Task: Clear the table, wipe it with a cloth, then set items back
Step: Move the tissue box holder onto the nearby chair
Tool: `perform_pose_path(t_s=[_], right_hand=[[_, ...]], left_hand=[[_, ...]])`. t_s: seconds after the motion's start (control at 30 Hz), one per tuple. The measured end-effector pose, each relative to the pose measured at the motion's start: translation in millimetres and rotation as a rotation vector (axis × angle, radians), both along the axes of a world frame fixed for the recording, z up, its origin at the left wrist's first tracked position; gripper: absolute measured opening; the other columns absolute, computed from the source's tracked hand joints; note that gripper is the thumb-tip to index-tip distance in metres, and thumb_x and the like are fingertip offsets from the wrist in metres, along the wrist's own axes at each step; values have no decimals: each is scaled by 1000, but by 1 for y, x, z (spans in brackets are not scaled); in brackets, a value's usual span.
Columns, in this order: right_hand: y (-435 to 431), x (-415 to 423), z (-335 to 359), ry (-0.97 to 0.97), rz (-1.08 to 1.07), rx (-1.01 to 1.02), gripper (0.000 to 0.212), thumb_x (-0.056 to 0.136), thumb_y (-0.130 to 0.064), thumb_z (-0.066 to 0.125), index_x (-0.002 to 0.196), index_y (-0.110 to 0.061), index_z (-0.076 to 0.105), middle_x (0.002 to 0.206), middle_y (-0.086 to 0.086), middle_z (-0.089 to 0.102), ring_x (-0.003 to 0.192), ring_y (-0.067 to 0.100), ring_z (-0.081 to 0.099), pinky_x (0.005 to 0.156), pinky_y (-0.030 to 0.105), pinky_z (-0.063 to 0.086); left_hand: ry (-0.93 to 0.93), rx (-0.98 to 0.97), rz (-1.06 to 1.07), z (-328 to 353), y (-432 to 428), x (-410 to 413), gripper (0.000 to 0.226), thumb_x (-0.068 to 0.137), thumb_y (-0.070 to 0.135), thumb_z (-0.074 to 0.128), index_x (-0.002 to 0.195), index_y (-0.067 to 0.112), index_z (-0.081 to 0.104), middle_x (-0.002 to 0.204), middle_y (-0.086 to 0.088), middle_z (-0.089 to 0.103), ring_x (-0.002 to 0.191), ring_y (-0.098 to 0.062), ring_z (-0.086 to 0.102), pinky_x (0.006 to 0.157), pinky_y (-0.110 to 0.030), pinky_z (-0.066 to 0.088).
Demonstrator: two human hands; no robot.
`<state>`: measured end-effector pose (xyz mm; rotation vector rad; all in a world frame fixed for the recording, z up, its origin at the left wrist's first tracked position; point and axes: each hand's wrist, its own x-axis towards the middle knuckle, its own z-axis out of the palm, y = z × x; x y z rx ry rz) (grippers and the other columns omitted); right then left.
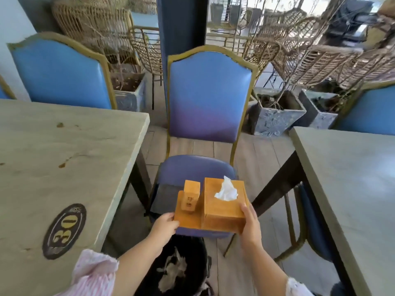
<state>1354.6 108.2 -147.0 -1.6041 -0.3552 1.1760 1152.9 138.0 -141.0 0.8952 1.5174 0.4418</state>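
Stiff, probably light orange-brown wooden tissue-box tray (215,210) above blue padded chair seat (188,167); left hand (165,224) and right hand (250,224) grips clasp its ends.

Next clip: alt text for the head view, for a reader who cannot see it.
The left hand and right hand hold a wooden caddy with a tissue box and a toothpick box at the seat of a blue chair. The chair stands between a grey right table and a grey left table, which bears brown stains and an oval plate numbered 30.
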Motion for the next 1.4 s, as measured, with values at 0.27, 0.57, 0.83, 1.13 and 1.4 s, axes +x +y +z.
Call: perform_pose_path(t_s=[0.27,0.57,0.83,1.13,1.4], right_hand=[[95,55,-91,20,-14,-60,33,91,-38,52,124,-34,48,127,-3,55,113,20,52,96,39,43],[144,65,-165,76,-81,-11,41,93,-30,52,133,-19,51,130,4,58,119,23,54,98,38,45],[157,64,-179,24,-11,-37,44,96,-33,46,139,-24,43,137,0,51,124,19,48,101,36,39],[151,70,-185,-129,184,-104,62,84,-61,40,141,-37,35,143,-6,43,131,16,39,112,47,30],[145,74,-162,-245,309,-200,51,97,-47,33,140,-20,36,135,2,46,128,22,42,105,39,33]], left_hand=[[119,-54,30,-84,86,58,21,97,20,45,113,18,58,119,-3,60,110,-22,54,96,-38,44],[426,9,-406,-152,126,78,54,99,19,37,148,14,17,155,-4,23,139,-21,30,106,-25,30],[825,185,-990,-176,130,68,59,99,17,26,149,10,-4,158,-4,-10,146,-16,-8,119,-30,1],[898,88,-1109,-186,138,72,70,93,2,32,148,10,-9,157,-4,-17,146,-16,-10,120,-31,0],[782,87,-970,-162,134,65,60,98,21,33,150,21,2,159,6,-5,146,-17,-7,120,-36,4]])
